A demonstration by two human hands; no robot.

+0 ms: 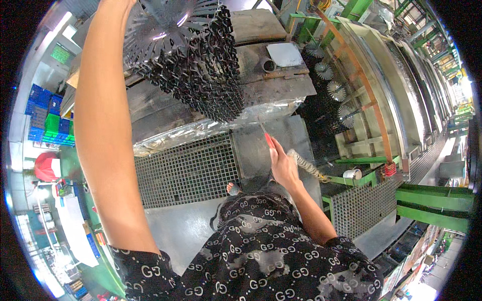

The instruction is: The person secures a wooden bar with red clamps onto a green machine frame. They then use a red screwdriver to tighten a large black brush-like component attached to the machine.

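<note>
My left arm reaches up past the top edge, and only the base of my left hand (116,4) shows; its fingers are out of sight. Close beside it hangs a round, slotted dark metal disc (165,22). Strings of small black linked parts (208,70) drape from the disc in a thick cluster. In front of my body, my right hand (285,165) is closed around a red-handled tool (269,141). Its thin metal shaft points up and forward, below the tip of the hanging cluster and apart from it.
Behind the cluster stands a dark, stained bench (271,55) with a cup (269,65) and a pale sheet (285,54). Metal grating (186,173) covers the floor ahead. Several similar discs (336,91) line a green-framed machine at right. Blue crates (39,108) are stacked at left.
</note>
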